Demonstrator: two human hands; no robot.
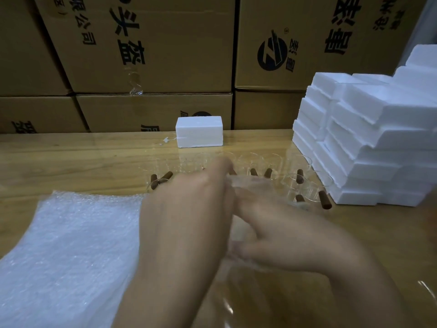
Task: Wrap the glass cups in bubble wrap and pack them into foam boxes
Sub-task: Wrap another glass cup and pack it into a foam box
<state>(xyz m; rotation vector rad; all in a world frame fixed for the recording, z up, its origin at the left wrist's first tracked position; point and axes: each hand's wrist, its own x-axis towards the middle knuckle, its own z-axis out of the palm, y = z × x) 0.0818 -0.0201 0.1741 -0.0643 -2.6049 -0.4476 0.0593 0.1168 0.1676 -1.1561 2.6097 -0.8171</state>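
Note:
My left hand [186, 209] and my right hand [290, 230] meet at the table's middle, both blurred. Between them sits a clear bundle [246, 185], a glass cup in bubble wrap as far as I can tell, and both hands curl their fingers around it. A stack of bubble wrap sheets [71, 245] lies at the front left. Behind the hands stands a row of clear glass cups [272, 164] with brown wooden handles. A closed white foam box [199, 134] stands at the far edge of the table.
A tall pile of white foam boxes [359, 143] fills the table's right side. Stacked brown cardboard cartons [151, 55] form a wall behind the glossy wooden table [82, 162]. A scrap of clear tape [134, 86] hangs off one carton.

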